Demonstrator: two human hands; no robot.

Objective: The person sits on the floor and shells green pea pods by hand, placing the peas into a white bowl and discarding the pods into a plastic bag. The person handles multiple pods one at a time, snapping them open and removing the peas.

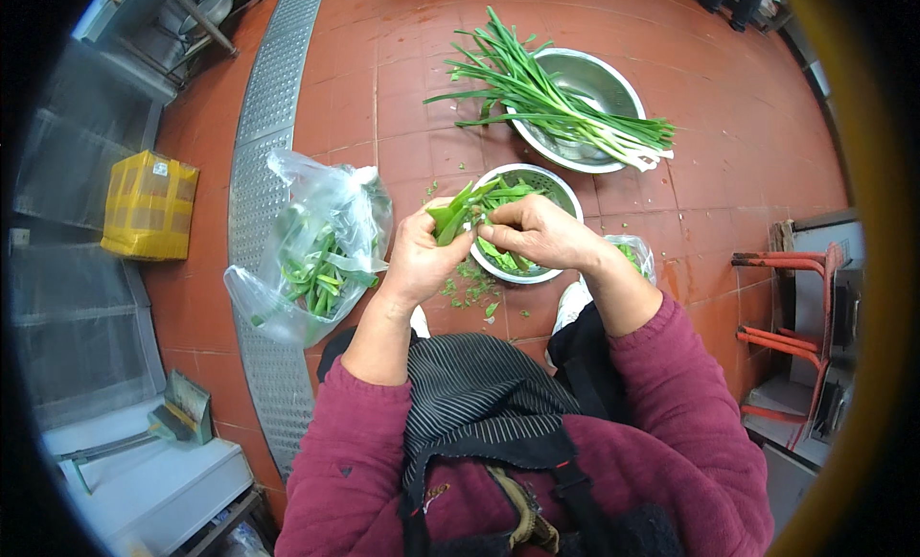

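My left hand (420,251) holds a small bunch of flat green leaves (451,215), gripped near its pale base. My right hand (546,233) pinches at that base with thumb and forefinger, close to the left thumb. Exactly what the right fingertips grip is partly hidden. Beneath both hands a perforated metal colander (575,206) rests on the floor, with loose green pieces (507,256) in it. Beyond it, long green stalks with white ends (532,89) lie across a larger steel bowl (607,86), their tops overhanging its left rim.
On the left, a clear plastic bag (287,316) holds green stalks beside a metal drain cover (262,125). A smaller bag (648,258) sits by my right forearm. Farther out are a taped yellow box (149,206), a dustpan (185,406) and red stools (783,338). Green scraps (471,284) litter the tiles.
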